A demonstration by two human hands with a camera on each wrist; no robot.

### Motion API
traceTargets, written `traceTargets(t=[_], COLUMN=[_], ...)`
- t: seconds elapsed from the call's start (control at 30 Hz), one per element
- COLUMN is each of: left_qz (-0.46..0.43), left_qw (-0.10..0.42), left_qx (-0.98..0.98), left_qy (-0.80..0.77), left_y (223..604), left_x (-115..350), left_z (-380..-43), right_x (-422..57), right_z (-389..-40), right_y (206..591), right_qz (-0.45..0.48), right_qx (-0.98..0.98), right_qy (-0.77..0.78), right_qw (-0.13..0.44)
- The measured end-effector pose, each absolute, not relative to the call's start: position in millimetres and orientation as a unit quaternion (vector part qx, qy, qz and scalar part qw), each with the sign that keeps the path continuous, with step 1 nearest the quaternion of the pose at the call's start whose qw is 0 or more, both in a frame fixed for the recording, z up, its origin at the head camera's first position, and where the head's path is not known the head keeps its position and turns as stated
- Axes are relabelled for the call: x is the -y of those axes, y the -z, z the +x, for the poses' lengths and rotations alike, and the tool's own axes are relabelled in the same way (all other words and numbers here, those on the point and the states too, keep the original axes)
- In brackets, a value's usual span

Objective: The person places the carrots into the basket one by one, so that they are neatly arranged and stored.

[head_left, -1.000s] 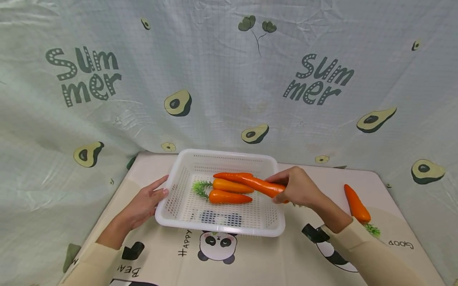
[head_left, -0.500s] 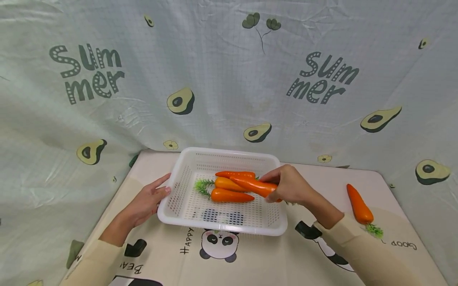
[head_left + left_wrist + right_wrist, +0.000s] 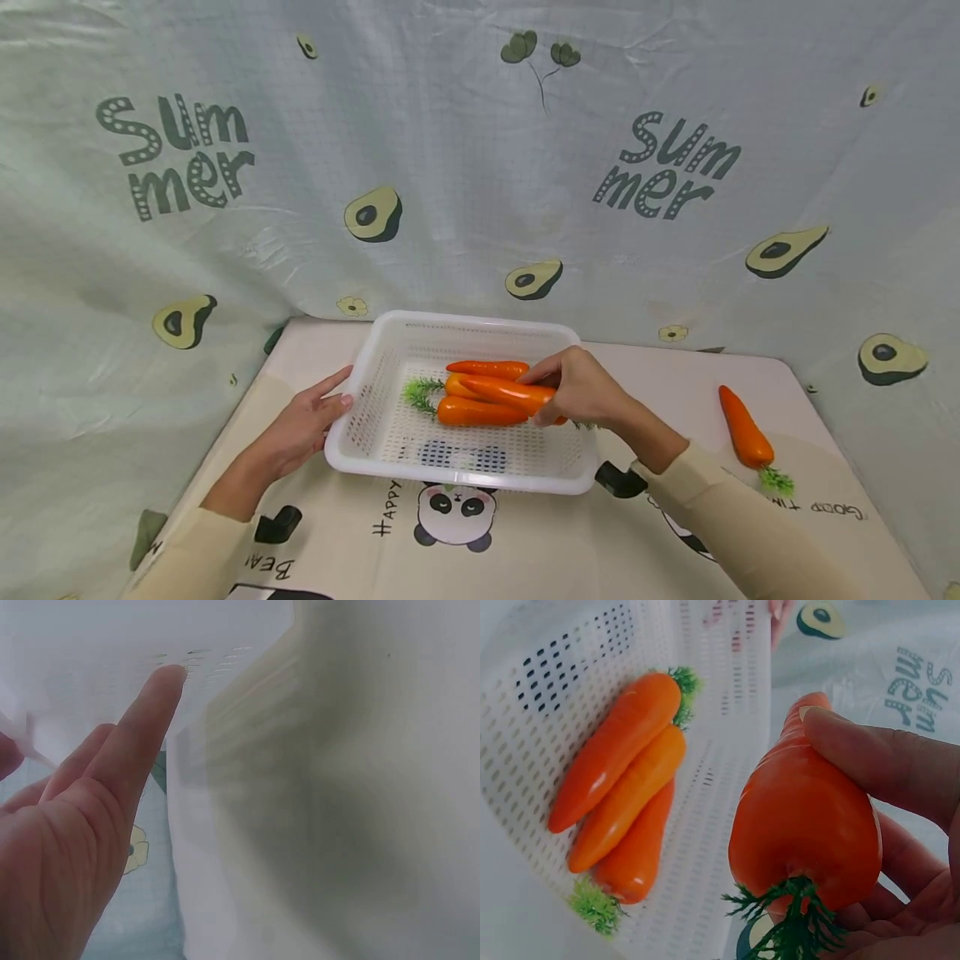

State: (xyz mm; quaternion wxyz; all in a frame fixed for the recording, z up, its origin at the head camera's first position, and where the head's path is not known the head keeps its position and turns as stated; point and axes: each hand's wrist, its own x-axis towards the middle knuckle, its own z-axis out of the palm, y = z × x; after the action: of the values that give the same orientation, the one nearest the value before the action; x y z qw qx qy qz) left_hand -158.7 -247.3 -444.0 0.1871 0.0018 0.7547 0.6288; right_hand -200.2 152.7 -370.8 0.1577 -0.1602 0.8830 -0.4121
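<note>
My right hand (image 3: pixel 581 392) grips a carrot (image 3: pixel 802 817) by its thick, leafy end, thumb on one side and fingers on the other. The carrot's tip points left, above the white plastic basket (image 3: pixel 465 481). Inside the basket lie three carrots: a reddish-orange one (image 3: pixel 480 411) nearest me, a lighter orange one (image 3: pixel 630 796) in the middle, and another (image 3: pixel 487 367) at the back. My left hand (image 3: pixel 303 425) holds the basket's left rim, the thumb at the rim and the fingers along the outer wall, as the left wrist view shows.
Another carrot (image 3: pixel 746 429) lies on the table (image 3: pixel 540 558) to the right of the basket, leaves toward me. A pale curtain (image 3: pixel 450 150) printed with avocados hangs behind the table and at both sides.
My right hand has moved left with the carrot, bringing it further over the carrots in the basket. My left hand stays at the basket's rim.
</note>
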Motion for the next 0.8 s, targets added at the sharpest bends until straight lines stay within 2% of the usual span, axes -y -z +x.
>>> traceTargets(t=[0.53,0.8], left_qz=[-0.002,-0.002], left_qw=[0.187,0.186], left_qx=[-0.755,-0.754], left_qy=[-0.629,-0.629], left_y=[444.1,443.3], left_x=[246.8,246.9], left_z=[-157.8,-158.3], right_x=[-132.1,-126.3], right_z=[-204.8,-209.9], right_y=[379.4,382.9], right_qz=[-0.17,-0.151], right_qx=[-0.871,-0.856], right_qy=[0.426,0.452], right_qw=[0.174,0.203])
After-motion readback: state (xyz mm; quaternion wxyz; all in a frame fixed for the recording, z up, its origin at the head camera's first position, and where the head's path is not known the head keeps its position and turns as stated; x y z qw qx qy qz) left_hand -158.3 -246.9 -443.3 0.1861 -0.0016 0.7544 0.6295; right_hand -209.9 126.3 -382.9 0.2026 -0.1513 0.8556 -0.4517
